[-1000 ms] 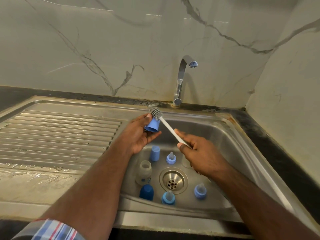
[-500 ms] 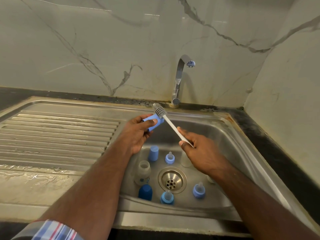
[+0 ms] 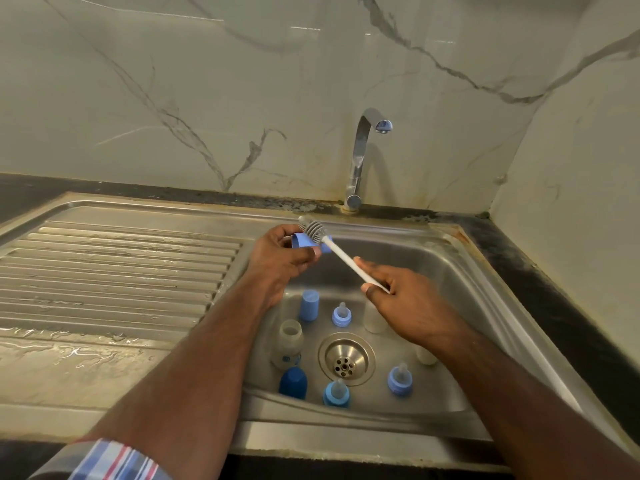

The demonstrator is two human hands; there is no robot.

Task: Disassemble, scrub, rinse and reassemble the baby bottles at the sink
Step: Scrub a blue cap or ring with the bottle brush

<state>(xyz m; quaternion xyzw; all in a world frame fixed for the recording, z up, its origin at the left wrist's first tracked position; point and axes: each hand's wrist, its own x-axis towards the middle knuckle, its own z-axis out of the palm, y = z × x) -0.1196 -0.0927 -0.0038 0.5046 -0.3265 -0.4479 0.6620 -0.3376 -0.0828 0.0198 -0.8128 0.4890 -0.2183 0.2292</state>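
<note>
My left hand (image 3: 277, 261) grips a light blue bottle cap (image 3: 304, 241) lying sideways above the sink basin's left rim. My right hand (image 3: 405, 303) holds the white handle of a bottle brush (image 3: 343, 258), whose grey bristle head (image 3: 315, 231) rests against the cap's outside. Down in the sink (image 3: 460, 285) stand a clear bottle body (image 3: 290, 342), a light blue cap (image 3: 309, 305), a dark blue cap (image 3: 293, 382) and three blue collars with teats (image 3: 341, 315) (image 3: 336, 393) (image 3: 400, 380). Two more clear bottles (image 3: 374, 322) (image 3: 426, 355) are partly hidden behind my right hand.
The drain (image 3: 346, 362) sits in the middle of the basin. A chrome tap (image 3: 360, 157) rises behind the sink, with no water running. A wet ribbed draining board (image 3: 114, 271) spreads to the left. Marble walls close the back and right.
My left hand has turned the blue cap from upright to lying sideways and lifted it slightly. The brush head has slid along the cap's outside.
</note>
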